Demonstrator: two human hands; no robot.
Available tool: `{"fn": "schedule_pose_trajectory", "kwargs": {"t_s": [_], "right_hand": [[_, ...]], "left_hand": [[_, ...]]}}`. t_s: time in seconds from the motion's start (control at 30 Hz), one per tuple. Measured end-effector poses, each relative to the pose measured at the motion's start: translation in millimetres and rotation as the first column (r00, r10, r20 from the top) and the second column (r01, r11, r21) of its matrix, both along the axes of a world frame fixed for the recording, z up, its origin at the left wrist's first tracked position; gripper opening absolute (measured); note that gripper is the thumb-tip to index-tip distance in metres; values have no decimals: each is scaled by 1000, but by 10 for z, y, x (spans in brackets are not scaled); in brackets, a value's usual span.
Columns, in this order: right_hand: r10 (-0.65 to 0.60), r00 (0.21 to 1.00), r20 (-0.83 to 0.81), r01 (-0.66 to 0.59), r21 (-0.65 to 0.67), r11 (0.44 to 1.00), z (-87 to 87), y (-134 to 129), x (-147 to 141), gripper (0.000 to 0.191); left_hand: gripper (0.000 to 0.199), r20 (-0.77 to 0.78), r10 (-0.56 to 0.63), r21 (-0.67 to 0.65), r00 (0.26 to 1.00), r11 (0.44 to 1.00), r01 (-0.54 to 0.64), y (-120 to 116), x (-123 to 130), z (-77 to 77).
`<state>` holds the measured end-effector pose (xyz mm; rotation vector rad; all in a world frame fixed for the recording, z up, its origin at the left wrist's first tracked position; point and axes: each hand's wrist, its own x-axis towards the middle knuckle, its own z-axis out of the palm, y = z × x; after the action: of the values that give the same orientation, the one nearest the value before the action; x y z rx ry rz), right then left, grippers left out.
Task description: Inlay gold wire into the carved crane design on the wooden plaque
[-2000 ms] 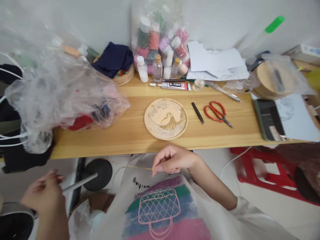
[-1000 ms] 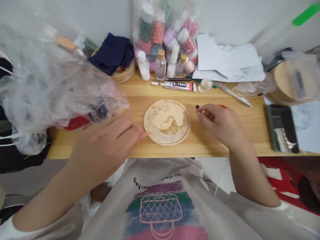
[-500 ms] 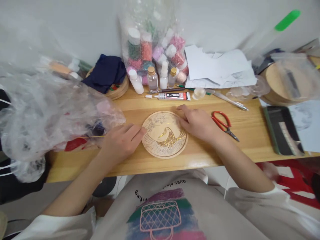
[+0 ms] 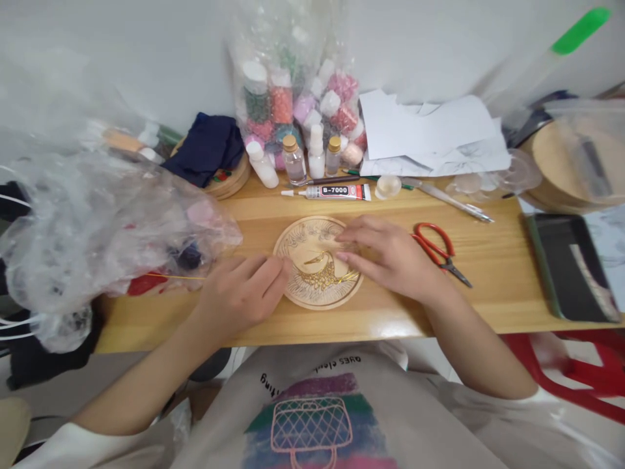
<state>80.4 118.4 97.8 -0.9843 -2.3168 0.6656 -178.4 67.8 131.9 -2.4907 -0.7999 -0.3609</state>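
A round wooden disc (image 4: pixel 319 296) lies on the table, drawn with fine dark lines and bearing a gold bird (image 4: pixel 322 270) in its middle. My left hand (image 4: pixel 247 286) is at the disc's left edge with its fingers pressed together. A thin gold wire (image 4: pixel 170 276) runs from the left into this hand; its far end is hidden by the fingers. Over the right side of the disc is my right hand (image 4: pixel 393 257), thumb and fingers apart, fingertips close to the bird. I see nothing between them.
Orange-handled pliers (image 4: pixel 439 251) lie right of my right hand. Behind the disc are a B-7000 glue tube (image 4: pixel 336 191), small bottles (image 4: pixel 294 163) and a pen (image 4: pixel 459 200). A crumpled plastic bag (image 4: pixel 97 228) covers the left side; a dark tray (image 4: pixel 569 267) sits at right.
My right hand has come down and in from the disc's upper right edge, its thumb and fingers spreading. The left fingers have shifted slightly right onto the rim. The view has shifted slightly.
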Motion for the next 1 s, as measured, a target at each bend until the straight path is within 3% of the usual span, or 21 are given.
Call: {"fn": "schedule_pose_trajectory", "kwargs": {"t_s": [0.2, 0.6, 0.83, 1.0], "right_hand": [[125, 992, -15, -124, 84, 989, -27, 11, -15, 17], [46, 998, 51, -49, 66, 997, 51, 158, 275, 24], [138, 987, 80, -141, 36, 989, 28, 95, 103, 25], [75, 985, 156, -88, 78, 993, -55, 7, -67, 31]], "left_hand": [[14, -6, -18, 25, 1000, 1000, 18, 14, 104, 76], [15, -140, 53, -43, 989, 997, -60, -147, 6, 277], [26, -284, 63, -24, 957, 997, -73, 28, -160, 237], [37, -302, 106, -63, 947, 989, -131, 125, -218, 189]]}}
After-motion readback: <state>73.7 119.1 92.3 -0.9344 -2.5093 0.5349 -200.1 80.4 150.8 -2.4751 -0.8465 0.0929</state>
